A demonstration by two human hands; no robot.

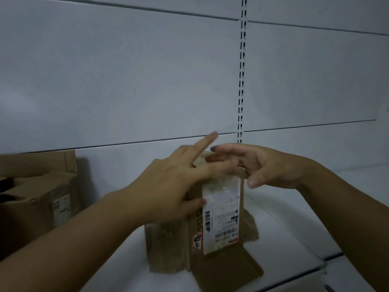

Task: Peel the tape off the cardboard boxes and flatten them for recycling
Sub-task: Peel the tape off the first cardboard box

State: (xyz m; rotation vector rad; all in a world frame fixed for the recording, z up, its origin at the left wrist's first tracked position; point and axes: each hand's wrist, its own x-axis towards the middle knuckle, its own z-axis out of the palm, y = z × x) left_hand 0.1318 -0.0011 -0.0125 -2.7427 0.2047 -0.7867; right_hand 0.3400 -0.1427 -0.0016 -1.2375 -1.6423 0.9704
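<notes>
A small brown cardboard box [195, 245] stands upright on a white shelf [284, 239], its bottom flaps splayed out. A white shipping label [223, 213] with barcodes runs down its front, under clear tape. My left hand [174, 186] grips the box's upper left side, thumb on the front edge and index finger pointing up. My right hand [263, 165] hovers at the box's top right with fingers spread and straight, fingertips near the top edge. Whether they touch the tape is unclear.
A larger open cardboard box [42, 199] sits at the left on the same shelf. A white panelled back wall [147, 81] with a slotted upright [242, 70] rises behind. The shelf's front edge [315, 268] runs at lower right.
</notes>
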